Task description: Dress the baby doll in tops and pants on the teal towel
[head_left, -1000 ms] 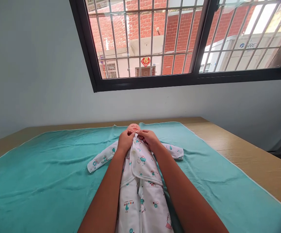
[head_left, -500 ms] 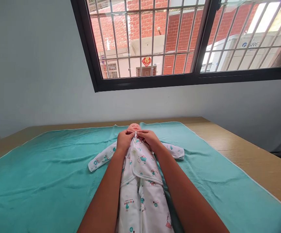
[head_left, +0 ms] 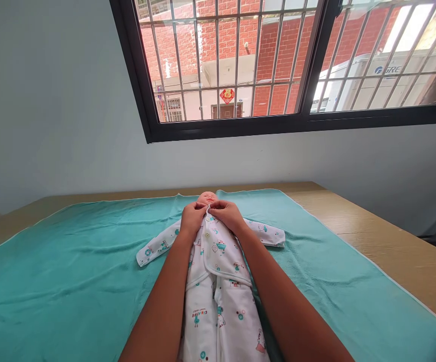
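A baby doll (head_left: 207, 196) lies on its back, its head at the far end and its sleeves spread to both sides. It wears a white printed baby top (head_left: 223, 251) with snap buttons down the front, over matching trousers (head_left: 236, 322). Just below the doll's chin, my left hand (head_left: 193, 218) pinches one side of the top's collar. My right hand (head_left: 228, 215) pinches the collar from the other side, its fingertips almost meeting those of the left. The fastening between my fingers is hidden.
A teal blanket (head_left: 70, 266) with slight wrinkles lies under the doll. It covers most of a wooden table (head_left: 353, 221), whose bare edge shows at the right and back. Behind stand a pale wall (head_left: 59, 100) and a black-framed window (head_left: 225, 129) with bars.
My right hand has shifted slightly left and its fingers have drawn closer around the collar. The left hand has barely moved, and the doll stays in place.
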Demonstrator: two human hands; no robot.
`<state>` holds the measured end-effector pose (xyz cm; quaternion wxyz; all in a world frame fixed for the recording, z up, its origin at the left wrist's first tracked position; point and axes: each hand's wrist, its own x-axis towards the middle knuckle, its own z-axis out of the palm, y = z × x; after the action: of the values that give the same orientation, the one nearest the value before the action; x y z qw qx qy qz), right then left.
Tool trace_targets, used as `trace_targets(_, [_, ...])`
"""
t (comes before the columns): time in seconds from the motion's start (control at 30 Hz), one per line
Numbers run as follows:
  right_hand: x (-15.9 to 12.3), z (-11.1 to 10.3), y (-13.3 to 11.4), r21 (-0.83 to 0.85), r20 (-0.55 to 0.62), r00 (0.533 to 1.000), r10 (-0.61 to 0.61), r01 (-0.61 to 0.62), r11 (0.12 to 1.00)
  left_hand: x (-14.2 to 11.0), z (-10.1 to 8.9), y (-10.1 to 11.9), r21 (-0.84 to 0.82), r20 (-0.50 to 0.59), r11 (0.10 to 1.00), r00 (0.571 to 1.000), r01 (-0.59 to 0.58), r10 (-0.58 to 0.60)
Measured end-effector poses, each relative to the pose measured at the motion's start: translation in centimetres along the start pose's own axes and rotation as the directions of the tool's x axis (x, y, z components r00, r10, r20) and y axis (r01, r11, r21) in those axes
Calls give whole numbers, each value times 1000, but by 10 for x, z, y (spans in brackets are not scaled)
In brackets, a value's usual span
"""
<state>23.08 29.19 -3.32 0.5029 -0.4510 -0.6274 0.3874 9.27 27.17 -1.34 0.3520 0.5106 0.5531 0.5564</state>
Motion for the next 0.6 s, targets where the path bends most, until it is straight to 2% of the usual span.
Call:
trace_targets(0.23, [0, 5, -7, -196, -44, 993, -106, 96, 976, -3, 0, 4, -55, -12, 998, 999, 34, -34])
trace_targets(0.4, [0, 7, -6, -278, -52, 975, -217, 194, 941, -1, 0, 2, -118, -17, 993, 1000, 23, -26])
trace_targets(0.6, [-3, 8, -8, -322, -99, 958, -268, 224, 920, 3, 2, -3, -147, -19, 989, 999, 25, -28])
